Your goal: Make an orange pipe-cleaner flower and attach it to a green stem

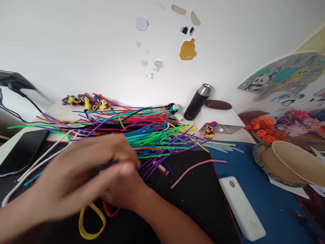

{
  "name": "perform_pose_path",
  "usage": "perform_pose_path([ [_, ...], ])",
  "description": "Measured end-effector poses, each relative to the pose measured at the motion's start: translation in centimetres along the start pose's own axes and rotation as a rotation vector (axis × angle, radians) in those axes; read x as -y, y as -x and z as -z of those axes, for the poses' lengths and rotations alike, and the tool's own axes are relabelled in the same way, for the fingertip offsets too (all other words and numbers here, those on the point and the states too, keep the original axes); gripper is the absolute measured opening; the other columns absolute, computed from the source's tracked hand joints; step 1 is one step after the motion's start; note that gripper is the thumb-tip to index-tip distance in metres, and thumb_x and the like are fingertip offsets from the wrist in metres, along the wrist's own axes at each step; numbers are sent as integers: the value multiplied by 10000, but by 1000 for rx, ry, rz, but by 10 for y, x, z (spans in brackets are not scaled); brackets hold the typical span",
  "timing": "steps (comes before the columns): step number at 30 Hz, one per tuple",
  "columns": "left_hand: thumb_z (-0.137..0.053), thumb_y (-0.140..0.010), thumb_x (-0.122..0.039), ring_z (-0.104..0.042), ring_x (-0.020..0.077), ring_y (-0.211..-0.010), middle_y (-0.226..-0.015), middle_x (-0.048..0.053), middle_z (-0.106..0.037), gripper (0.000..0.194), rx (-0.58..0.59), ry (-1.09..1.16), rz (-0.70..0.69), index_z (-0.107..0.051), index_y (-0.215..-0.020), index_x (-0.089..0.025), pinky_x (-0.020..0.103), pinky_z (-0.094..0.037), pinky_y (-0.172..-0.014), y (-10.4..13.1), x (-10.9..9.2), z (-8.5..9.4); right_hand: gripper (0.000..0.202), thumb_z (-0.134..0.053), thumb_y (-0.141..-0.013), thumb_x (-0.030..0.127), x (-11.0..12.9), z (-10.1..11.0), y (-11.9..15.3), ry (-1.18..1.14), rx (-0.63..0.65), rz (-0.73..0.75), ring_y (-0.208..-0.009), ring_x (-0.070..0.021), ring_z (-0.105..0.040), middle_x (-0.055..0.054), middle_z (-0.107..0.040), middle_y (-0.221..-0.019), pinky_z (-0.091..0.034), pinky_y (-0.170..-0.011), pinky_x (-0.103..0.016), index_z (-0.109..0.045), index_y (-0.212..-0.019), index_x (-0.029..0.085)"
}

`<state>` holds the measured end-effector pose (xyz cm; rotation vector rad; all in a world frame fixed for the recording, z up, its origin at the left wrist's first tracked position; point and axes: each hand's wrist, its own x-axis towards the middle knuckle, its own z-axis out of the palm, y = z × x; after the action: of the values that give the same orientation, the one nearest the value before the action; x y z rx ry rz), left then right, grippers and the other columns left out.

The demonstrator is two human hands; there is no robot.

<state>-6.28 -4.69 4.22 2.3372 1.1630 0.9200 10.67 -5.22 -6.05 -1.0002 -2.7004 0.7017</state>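
Note:
My left hand [81, 169] is slightly blurred over the black mat, its thumb and fingers drawn together toward the right hand. Partly behind it, my right hand [124, 189] is closed, with its fingers mostly hidden. The two hands meet or overlap; what lies between them cannot be made out. Just below are scissors, with a yellow handle loop [92, 222] and a red handle loop [110, 209] showing and their blades covered. Beyond the hands spreads a heap of pipe cleaners [142, 128] in many colours. White pipe cleaners [48, 159] stretch out at the left.
A phone [22, 152] rests at the left. Small pipe-cleaner figures [86, 101] stand near the wall, another figure [211, 129] by a box. A black flask [198, 101] leans there. Rightward are a pink pipe cleaner [195, 166], a white power bank [241, 206] and a bowl [291, 162].

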Motion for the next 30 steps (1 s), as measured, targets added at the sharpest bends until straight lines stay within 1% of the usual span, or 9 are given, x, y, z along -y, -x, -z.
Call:
perform_pose_path([
  [2, -562, -1048, -478, -736, 276, -931, -1009, 57, -797, 276, 75, -26, 119, -780, -1063, -310, 396, -631, -804, -50, 5, -16, 511, -537, -1092, 628, 1, 3, 0, -3, -1, -12, -942, -309, -822, -69, -833, -1107, -637, -698, -402, -614, -1326, 180],
  [3, -556, -1046, -509, -730, 273, -907, -994, 67, -790, 320, 59, -65, 142, -769, -1011, -273, 396, -618, -811, -67, 12, -23, 546, -529, -1089, 651, 1, 5, 0, -5, 3, -15, -936, -307, -823, -68, -833, -1106, -638, -700, -404, -605, -1351, 178],
  [5, -566, -1014, -579, -728, 294, -940, -1020, 87, -786, 384, 63, -156, 161, -763, -1011, -249, 409, -603, -854, -83, 34, -36, 590, -510, -1087, 680, 2, 8, 0, -2, 9, -15, -928, -308, -824, -71, -832, -1095, -639, -705, -409, -601, -1373, 173],
  [9, -585, -987, -635, -705, 363, -1148, -1196, 140, -774, 473, 160, -283, 146, -763, -1174, -238, 464, -574, -997, -68, 76, -52, 576, -504, -1088, 689, 3, 10, 1, 1, 10, -10, -929, -307, -823, -76, -830, -1069, -636, -708, -406, -638, -1311, 174],
  [12, -532, -1009, -588, -717, 375, -1138, -1167, 148, -785, 445, 188, -324, 151, -777, -1121, -235, 479, -574, -986, -59, 88, -57, 566, -530, -1085, 674, 2, 9, 1, -11, 0, -6, -945, -302, -823, -82, -832, -1067, -637, -721, -399, -640, -1314, 169],
  [15, -499, -1008, -542, -746, 354, -1065, -1125, 122, -811, 412, 186, -316, 190, -791, -1058, -255, 451, -581, -928, -64, 89, -55, 560, -552, -1078, 665, 2, 8, 0, -15, -12, -7, -946, -302, -824, -88, -835, -1064, -637, -727, -398, -640, -1323, 169],
  [25, -482, -966, -532, -776, 323, -958, -1044, 74, -852, 451, 44, -399, 370, -811, -1115, -263, 368, -528, -806, -99, 86, -30, 575, -553, -1070, 680, 4, 12, 0, -11, 11, -16, -932, -308, -827, -91, -838, -1067, -654, -722, -409, -632, -1333, 175],
  [27, -472, -972, -525, -775, 320, -915, -998, 69, -853, 455, 52, -427, 413, -810, -1122, -259, 360, -511, -755, -103, 84, -30, 590, -536, -1073, 695, 5, 15, 0, -4, 34, -19, -937, -306, -828, -83, -838, -1079, -661, -727, -411, -624, -1341, 177],
  [30, -478, -989, -494, -763, 317, -957, -1035, 59, -853, 411, 117, -437, 359, -805, -1091, -266, 357, -519, -780, -101, 87, -35, 584, -515, -1075, 711, 5, 16, -1, 7, 44, -26, -928, -302, -830, -75, -838, -1063, -667, -724, -411, -633, -1291, 181],
])
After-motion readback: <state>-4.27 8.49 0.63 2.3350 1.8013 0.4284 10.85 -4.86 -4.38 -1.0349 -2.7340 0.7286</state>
